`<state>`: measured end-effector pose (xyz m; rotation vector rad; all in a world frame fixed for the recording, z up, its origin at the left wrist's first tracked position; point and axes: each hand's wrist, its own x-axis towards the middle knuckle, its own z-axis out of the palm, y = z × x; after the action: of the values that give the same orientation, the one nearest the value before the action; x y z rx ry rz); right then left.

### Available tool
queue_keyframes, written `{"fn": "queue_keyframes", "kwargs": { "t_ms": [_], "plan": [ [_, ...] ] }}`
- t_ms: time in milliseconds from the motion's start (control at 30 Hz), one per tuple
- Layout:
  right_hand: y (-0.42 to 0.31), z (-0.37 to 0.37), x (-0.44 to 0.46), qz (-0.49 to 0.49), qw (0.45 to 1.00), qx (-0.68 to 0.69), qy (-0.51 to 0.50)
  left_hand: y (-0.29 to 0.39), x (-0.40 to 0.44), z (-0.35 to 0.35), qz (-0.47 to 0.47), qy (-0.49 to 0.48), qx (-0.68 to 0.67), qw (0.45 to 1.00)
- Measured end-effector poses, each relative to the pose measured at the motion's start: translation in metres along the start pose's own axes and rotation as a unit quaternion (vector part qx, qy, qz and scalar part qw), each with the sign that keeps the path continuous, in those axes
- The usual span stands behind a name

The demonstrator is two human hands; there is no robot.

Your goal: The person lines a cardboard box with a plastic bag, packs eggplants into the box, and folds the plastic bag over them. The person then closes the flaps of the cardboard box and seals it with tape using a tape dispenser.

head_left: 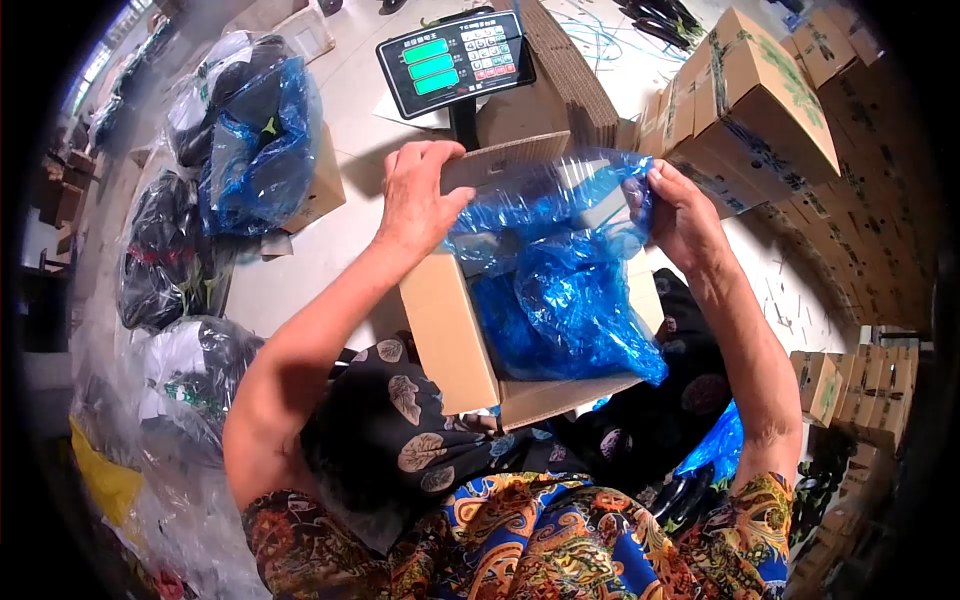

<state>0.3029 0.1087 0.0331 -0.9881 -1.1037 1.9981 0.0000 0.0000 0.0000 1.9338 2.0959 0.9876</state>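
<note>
An open cardboard box [447, 335] stands in front of me, close against my lap, with a blue plastic bag [580, 290] lining it. The bag's thin upper part is spread above the box's far side. My right hand [690, 215] pinches the bag's edge at the upper right, thumb and fingers closed on the film. At the upper left, my left hand [418, 195] has its fingers and thumb apart beside the bag's left edge and the box's raised flap [520, 150]. Whether its thumb touches the film is unclear. The crumpled bag hides the box's bottom.
A weighing scale display [455, 62] is lit beyond the box. Flattened cardboard [570, 70] stands beside it. Closed cartons [765, 105] are stacked at right. Left are a blue-lined box [325, 185] and plastic bags of dark produce [175, 250]. Eggplants [685, 500] lie by my right side.
</note>
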Motion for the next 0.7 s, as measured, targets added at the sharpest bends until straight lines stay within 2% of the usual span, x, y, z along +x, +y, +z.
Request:
{"fn": "queue_keyframes", "kwargs": {
  "t_ms": [67, 167, 200, 233, 300, 333, 433, 467, 500, 567, 667, 700],
  "plan": [
    [0.000, -0.003, -0.002, -0.015, 0.999, 0.017, 0.033, -0.005, -0.005, 0.004, 0.055, 0.089, -0.014, 0.994],
    [0.004, -0.011, -0.012, 0.021, 0.998, 0.039, 0.038, 0.016, -0.011, -0.014, 0.052, 0.029, -0.160, 0.985],
    [0.001, -0.004, -0.012, 0.012, 0.999, 0.024, 0.040, 0.027, -0.011, -0.014, 0.043, -0.008, -0.172, 0.984],
    [0.002, -0.003, -0.014, 0.017, 0.999, 0.039, -0.012, 0.025, -0.014, -0.007, 0.106, 0.006, -0.099, 0.989],
    [0.000, -0.004, -0.018, 0.021, 0.992, 0.062, -0.111, 0.013, -0.017, 0.001, 0.086, -0.163, -0.078, 0.980],
    [-0.005, -0.001, -0.022, 0.027, 0.989, 0.052, -0.135, 0.004, -0.020, 0.007, 0.068, -0.170, -0.116, 0.976],
    [-0.008, -0.002, -0.028, -0.008, 0.998, -0.062, 0.022, -0.012, -0.021, 0.014, 0.020, -0.191, -0.232, 0.954],
    [-0.007, -0.008, -0.028, -0.032, 0.992, -0.106, 0.063, -0.009, -0.019, -0.003, -0.048, -0.231, -0.277, 0.932],
    [-0.007, -0.019, -0.027, -0.041, 0.985, -0.155, 0.066, -0.008, -0.022, -0.011, -0.109, -0.206, -0.370, 0.899],
    [-0.005, -0.034, -0.024, -0.059, 0.964, -0.252, 0.069, -0.013, -0.025, -0.027, -0.225, -0.147, -0.538, 0.799],
    [-0.002, -0.027, -0.019, -0.039, 0.952, -0.299, -0.052, -0.019, -0.015, -0.036, -0.209, -0.094, -0.606, 0.762],
    [-0.008, -0.014, -0.021, -0.018, 0.941, -0.329, -0.080, -0.015, -0.004, -0.037, -0.227, -0.034, -0.584, 0.778]
  ]
}}
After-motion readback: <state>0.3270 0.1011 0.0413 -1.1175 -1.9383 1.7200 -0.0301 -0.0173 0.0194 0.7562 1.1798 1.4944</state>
